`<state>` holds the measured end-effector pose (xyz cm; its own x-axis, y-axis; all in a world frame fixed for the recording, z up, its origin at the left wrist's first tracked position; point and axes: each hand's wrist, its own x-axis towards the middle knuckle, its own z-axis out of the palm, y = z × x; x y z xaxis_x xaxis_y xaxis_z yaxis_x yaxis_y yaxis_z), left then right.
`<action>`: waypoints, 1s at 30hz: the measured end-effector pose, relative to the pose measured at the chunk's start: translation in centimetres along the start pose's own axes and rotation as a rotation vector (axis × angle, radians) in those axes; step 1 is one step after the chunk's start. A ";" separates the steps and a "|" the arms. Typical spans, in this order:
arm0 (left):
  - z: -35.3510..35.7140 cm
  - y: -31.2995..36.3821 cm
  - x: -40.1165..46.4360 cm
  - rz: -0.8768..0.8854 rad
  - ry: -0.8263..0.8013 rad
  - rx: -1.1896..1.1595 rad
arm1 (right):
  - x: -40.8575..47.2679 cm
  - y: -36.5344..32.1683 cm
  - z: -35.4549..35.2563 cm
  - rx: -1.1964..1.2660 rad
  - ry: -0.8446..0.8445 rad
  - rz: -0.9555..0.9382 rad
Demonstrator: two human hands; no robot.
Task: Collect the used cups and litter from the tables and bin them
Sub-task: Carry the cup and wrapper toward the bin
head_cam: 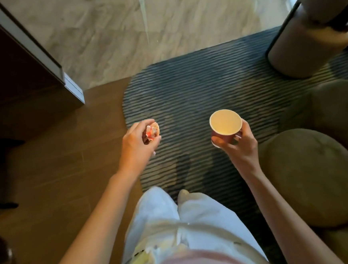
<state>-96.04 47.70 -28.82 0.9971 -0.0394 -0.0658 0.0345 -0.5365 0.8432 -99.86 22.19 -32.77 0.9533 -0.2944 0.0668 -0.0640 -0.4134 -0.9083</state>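
Both hands are loaded: left hand (137, 142) fingers curl around crumpled wrapper (152, 131); right hand (239, 144) grips upright paper cup (225, 125); no bin visible.

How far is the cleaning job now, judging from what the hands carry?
Collected: the left hand grips crumpled red-and-white paper litter, and the right hand holds a red paper cup, upright. In hand: carrying both above the striped rug. Left: binning them; no bin is visible.

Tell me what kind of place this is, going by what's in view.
Probably a lounge or café seating area: round olive cushioned seats, a striped rug over wood and stone flooring, and a disposable paper cup being carried away.
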 end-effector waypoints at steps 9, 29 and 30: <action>3.4 -0.1 23.0 0.010 -0.032 -0.045 | 21.2 2.1 3.5 0.003 0.028 0.069; 23.4 15.7 74.4 0.163 -0.321 -0.002 | 69.8 10.1 -3.7 -0.019 0.266 0.196; 25.0 17.2 76.6 0.151 -0.333 -0.013 | 72.3 10.7 -4.9 -0.013 0.278 0.207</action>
<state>-20.74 14.39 -32.69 0.9139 -0.3911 -0.1086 -0.1082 -0.4926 0.8635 -33.03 -7.74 -35.61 0.8033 -0.5955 -0.0067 -0.2527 -0.3307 -0.9093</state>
